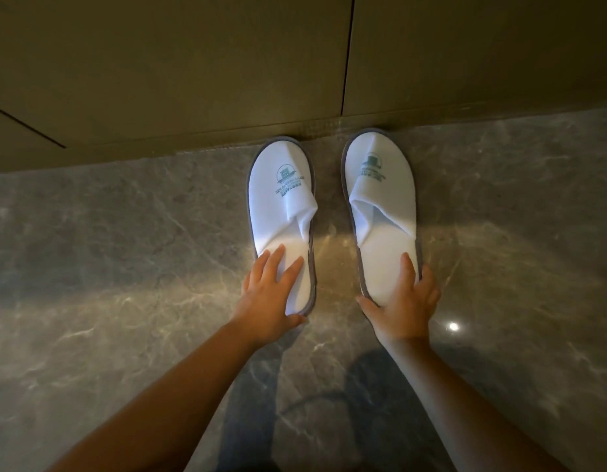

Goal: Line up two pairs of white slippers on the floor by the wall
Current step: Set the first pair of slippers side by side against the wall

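Two white slippers with grey rims and green printed logos lie side by side on the floor, toes against the wall. My left hand (273,291) grips the heel of the left slipper (281,199), fingers flat on its insole, thumb under the heel edge. My right hand (406,299) holds the heel of the right slipper (380,192), fingers around its outer rim and thumb at the heel's inner side. A gap of about a hand's width separates the two slippers. No other slippers are in view.
The floor (124,267) is glossy grey marble with light reflections. The wall (193,63) is made of olive-brown panels with a dark vertical seam (348,56) above the gap between the slippers. My shadow falls on the floor between my forearms.
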{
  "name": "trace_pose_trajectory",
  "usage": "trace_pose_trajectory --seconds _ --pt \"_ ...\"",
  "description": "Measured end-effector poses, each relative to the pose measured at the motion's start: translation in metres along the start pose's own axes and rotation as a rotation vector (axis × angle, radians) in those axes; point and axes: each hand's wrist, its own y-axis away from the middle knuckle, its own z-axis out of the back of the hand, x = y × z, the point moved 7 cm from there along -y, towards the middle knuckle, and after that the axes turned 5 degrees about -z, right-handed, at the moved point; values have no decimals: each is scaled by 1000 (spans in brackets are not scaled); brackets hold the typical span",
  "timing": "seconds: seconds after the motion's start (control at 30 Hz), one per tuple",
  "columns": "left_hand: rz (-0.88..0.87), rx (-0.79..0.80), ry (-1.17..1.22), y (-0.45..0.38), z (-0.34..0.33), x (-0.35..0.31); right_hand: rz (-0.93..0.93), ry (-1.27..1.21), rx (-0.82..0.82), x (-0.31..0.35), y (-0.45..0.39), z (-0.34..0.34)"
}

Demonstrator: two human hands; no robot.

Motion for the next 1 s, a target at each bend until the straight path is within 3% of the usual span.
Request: trace_pose_trajectory --seconds 1.0 --pt "38 -19 16 -3 -4 -4 -1 -19 13 0 -3 2"
